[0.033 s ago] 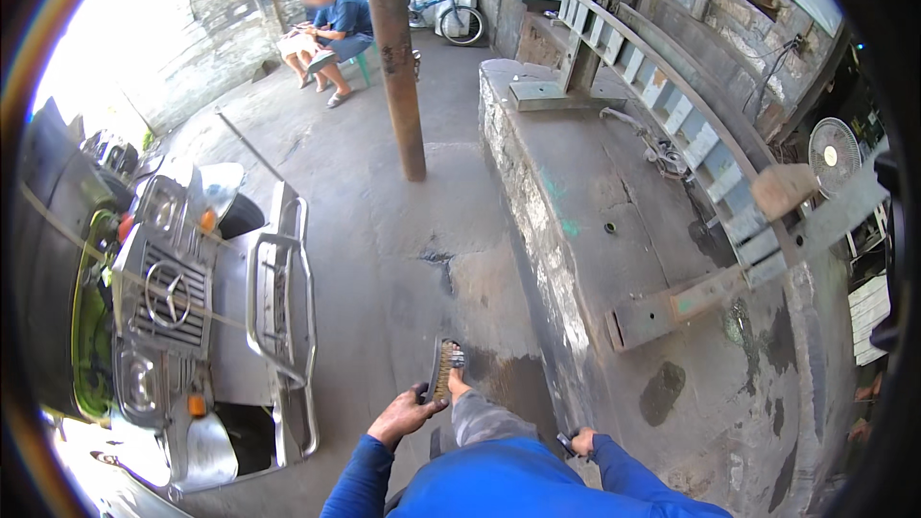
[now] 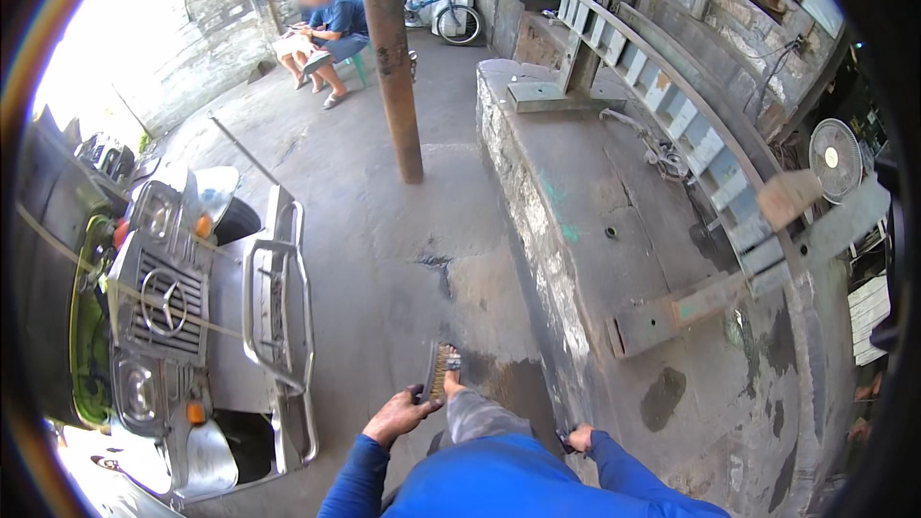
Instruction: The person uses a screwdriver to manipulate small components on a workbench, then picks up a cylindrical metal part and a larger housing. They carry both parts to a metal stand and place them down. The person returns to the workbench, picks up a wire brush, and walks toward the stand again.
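Note:
My left hand is closed round the dark handle of a brush with tan bristles. The brush stands out in front of me, beside my sandaled foot, and partly overlaps it in the view. On the other side, my right hand is closed at the foot of the raised concrete ledge. A small dark object shows at its fingers, too little of it to name. My blue top hides part of both arms.
A vehicle front with a metal bumper bar stands at left. A rusty post rises ahead, with a seated person beyond it. On the ledge at right are a long steel frame and a fan.
The view has shifted very slightly. Both hands keep their holds, and nothing has been picked up or let go.

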Tool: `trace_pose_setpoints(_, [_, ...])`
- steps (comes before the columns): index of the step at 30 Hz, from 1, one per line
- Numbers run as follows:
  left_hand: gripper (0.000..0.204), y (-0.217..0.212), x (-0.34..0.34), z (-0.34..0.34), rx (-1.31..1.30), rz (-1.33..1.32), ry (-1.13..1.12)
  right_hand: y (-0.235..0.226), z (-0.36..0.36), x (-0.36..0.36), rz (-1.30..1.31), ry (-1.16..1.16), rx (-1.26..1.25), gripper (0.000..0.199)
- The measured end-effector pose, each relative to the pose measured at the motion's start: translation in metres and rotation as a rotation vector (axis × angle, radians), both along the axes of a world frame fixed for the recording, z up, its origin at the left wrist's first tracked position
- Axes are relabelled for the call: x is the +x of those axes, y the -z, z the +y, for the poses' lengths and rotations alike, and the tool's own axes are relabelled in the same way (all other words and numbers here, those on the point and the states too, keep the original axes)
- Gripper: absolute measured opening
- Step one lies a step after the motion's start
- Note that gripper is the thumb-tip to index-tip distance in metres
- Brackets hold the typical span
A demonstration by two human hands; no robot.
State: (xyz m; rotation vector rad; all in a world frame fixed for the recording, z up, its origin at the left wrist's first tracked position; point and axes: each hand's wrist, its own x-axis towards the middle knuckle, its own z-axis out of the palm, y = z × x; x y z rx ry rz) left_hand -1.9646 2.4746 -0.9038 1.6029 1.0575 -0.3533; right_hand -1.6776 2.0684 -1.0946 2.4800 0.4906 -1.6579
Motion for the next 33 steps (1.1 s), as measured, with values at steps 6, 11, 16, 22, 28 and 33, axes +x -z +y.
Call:
trace_pose_setpoints(6, [0.069, -0.028, 0.087, 0.161, -0.032, 0.019, -0.108, -0.026, 0.229, 0.107, -0.070, 0.237, 0.257, 0.062])
trace_pose_setpoints(11, [0.045, -0.060, 0.181, 0.297, 0.166, -0.039, 0.061, -0.054, 0.392, 0.196, -0.247, 0.180, 0.707, 0.066])
trace_pose_setpoints(16, [0.060, -0.019, 0.305, 0.432, 0.287, -0.095, 0.190, -0.065, 0.513, 0.251, -0.244, 0.316, 0.814, 0.059])
trace_pose_setpoints(22, [0.108, 0.005, 0.489, 0.595, 0.131, -0.126, 0.351, -0.076, 0.622, 0.274, -0.254, 0.539, 0.444, 0.039])
trace_pose_setpoints(28, [0.091, -0.005, 0.662, 0.707, 0.354, -0.247, 0.534, -0.112, 0.665, 0.342, -0.472, 0.751, 0.471, 0.026])
trace_pose_setpoints(33, [0.091, -0.019, 0.777, 0.755, 0.249, -0.238, 0.493, -0.131, 0.702, 0.424, -0.572, 0.745, 0.448, 0.030])
